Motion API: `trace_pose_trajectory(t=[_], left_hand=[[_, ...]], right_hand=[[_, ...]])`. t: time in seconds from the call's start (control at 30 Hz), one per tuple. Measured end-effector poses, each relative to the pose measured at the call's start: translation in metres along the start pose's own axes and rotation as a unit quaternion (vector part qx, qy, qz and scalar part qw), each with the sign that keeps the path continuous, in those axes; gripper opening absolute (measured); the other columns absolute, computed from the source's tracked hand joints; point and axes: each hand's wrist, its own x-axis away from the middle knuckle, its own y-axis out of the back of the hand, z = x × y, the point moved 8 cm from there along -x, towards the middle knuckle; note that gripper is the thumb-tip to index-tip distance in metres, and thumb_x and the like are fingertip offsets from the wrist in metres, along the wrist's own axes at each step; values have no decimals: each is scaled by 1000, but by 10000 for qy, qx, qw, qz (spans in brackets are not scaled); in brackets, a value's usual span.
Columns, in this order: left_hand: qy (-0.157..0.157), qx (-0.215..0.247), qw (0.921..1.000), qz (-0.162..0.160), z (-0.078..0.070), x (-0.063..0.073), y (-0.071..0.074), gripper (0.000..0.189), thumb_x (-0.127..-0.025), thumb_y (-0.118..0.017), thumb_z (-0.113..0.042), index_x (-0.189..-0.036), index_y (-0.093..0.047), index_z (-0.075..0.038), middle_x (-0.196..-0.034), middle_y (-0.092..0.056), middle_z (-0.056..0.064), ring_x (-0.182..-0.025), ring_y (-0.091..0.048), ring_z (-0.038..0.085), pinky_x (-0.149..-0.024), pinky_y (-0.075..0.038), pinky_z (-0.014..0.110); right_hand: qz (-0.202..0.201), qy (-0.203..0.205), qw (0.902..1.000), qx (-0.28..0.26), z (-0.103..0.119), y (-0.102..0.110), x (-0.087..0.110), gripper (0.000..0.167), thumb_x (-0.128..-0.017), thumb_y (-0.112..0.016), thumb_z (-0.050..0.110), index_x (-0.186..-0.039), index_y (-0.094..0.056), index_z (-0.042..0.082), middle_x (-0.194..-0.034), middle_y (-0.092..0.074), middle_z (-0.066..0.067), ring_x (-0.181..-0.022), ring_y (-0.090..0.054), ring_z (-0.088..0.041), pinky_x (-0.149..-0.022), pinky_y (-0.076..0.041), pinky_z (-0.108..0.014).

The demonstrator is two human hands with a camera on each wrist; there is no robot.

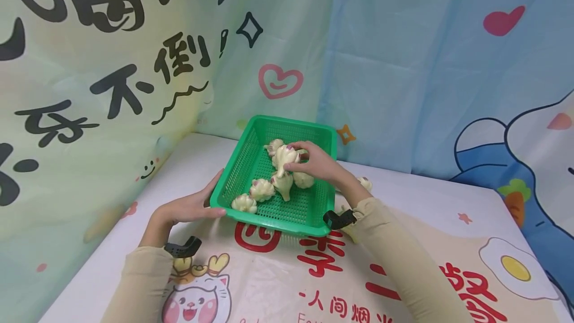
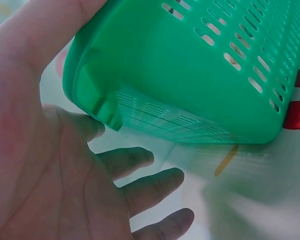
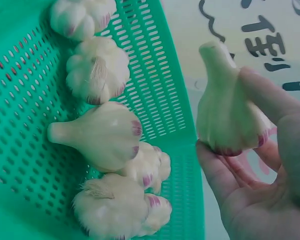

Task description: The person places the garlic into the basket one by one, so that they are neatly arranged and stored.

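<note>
Between the thumb and fingers of my right hand (image 1: 317,162) is a garlic bulb (image 1: 285,156), held above the green basket (image 1: 273,221). In the right wrist view this bulb (image 3: 228,112) has its stem up and purple marks low on its skin. Several other garlic bulbs (image 1: 262,190) lie in the basket, most in a slanting row. My left hand (image 1: 190,207) holds the basket's near left corner. In the left wrist view, the thumb goes over the rim and the index finger touches the lip, while the other fingers (image 2: 154,190) spread apart.
Right of the basket, a garlic bulb (image 1: 365,183) lies on the table, partly behind my right forearm. A printed cloth (image 1: 269,283) covers the table's near part. Patterned curtains (image 1: 385,79) stand close behind the basket and along the left.
</note>
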Motion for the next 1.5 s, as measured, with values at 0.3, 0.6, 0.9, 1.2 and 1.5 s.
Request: trace_pose_trajectory(t=[0.3, 0.6, 0.9, 1.2, 1.5], left_hand=[[-142, 25, 9999, -10, 3, -2, 3, 102, -88, -66, -31, -151, 14, -33, -160, 12, -5, -147, 4, 27, -113, -9, 61], [-84, 56, 9999, 34, 2, -1, 0, 104, -88, -66, -34, -151, 16, -29, -160, 15, -1, -147, 6, 30, -113, -9, 61], [-39, 116, 9999, 31, 5, -2, 1, 104, -88, -66, -33, -150, 17, -33, -159, 17, -4, -146, 8, 26, -114, -8, 59], [1, 64, 10000, 20, 9, -1, 0, 104, -88, -65, -34, -150, 18, -32, -159, 17, -2, -147, 8, 28, -114, -9, 61], [-80, 63, 9999, 38, 7, -1, 1, 104, -88, -65, -33, -150, 18, -29, -159, 17, -2, -147, 7, 28, -114, -9, 61]], right_hand=[[60, 92, 9999, -91, -1, -15, -37, 62, -88, -66, 36, -143, -42, 19, -144, -41, -6, -125, -45, -29, -94, -45, -48], [-17, 34, 10000, -85, -14, -32, -63, 62, -89, -67, 31, -144, -41, 15, -136, -50, -9, -125, -48, -27, -95, -47, -41], [102, -77, 9989, 461, -16, -45, -77, 64, -89, -67, 30, -144, -40, 14, -146, -41, -12, -130, -44, -31, -99, -45, -40], [239, 168, 9937, 1081, -17, -59, -83, 66, -89, -67, 30, -145, -39, 8, -143, -46, -14, -125, -50, -31, -95, -47, -41], [486, 401, 9837, 1683, -13, -70, -86, 59, -88, -68, 29, -139, -48, 7, -83, -64, -11, -70, -51, -16, -70, -43, -31]])
